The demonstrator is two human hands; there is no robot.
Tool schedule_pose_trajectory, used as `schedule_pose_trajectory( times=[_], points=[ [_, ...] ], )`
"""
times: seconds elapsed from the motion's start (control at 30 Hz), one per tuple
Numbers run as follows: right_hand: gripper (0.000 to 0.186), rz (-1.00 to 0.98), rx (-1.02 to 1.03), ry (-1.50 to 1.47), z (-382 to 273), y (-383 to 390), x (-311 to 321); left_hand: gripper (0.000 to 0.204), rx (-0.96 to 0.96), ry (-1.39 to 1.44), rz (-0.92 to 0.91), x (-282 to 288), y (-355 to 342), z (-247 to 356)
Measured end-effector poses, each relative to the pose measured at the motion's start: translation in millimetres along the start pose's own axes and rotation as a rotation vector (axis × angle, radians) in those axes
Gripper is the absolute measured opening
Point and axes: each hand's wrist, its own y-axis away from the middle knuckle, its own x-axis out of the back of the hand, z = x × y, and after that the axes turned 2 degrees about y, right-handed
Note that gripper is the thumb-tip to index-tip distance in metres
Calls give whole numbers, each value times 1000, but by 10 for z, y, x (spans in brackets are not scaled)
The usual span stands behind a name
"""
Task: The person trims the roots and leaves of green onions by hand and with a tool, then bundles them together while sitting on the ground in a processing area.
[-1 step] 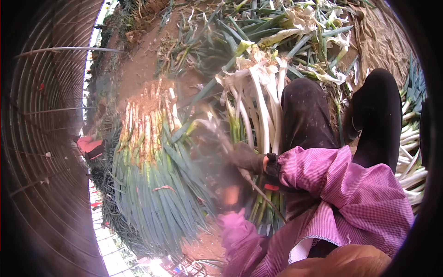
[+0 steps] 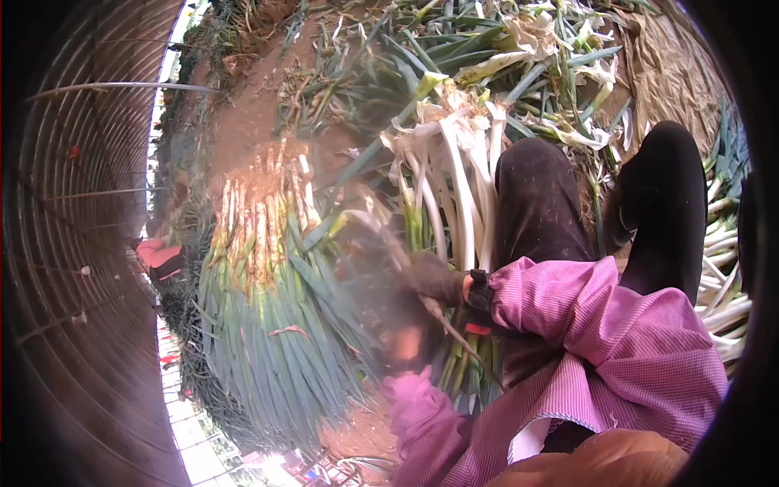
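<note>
My right hand (image 2: 434, 278), in a dark glove with a black band at the wrist, is closed round a long green onion (image 2: 393, 243) with a pale, blurred upper end. A thin brownish stem (image 2: 454, 337) slants down from beneath this hand; whether it belongs to the same onion I cannot tell. My left hand (image 2: 396, 312) is just below and left of the right one, its fingers smeared and partly hidden. Peeled onions with white shafts (image 2: 458, 191) lie against my knee. On the left rests a pile of unpeeled green onions (image 2: 264, 235), soil on their roots.
Stripped leaves and skins (image 2: 487, 57) are heaped at the far side, beside a brown crumpled sheet (image 2: 669, 69). More white onions (image 2: 722, 260) lie at the far right, past my legs (image 2: 540, 203). A ribbed, curved wall (image 2: 81, 243) runs along the left.
</note>
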Motion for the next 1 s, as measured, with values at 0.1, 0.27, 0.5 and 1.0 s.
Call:
schedule_pose_trajectory(
  times=[0.1,0.27,0.5,1.0],
  points=[
    [27,-64,432,519,291,-31,-149,45,-2,7,16,35,122,34],
    [17,82,798,231,347,314,-17,43,-36,35,27,5,179,262],
    [9,34,-162,-335,-731,1260,712,39,-51,68,90,258,251,629],
    [52,379,-146,-475,2095,1952,2784,33,-243,164,-52,149,290,993]
  ],
)
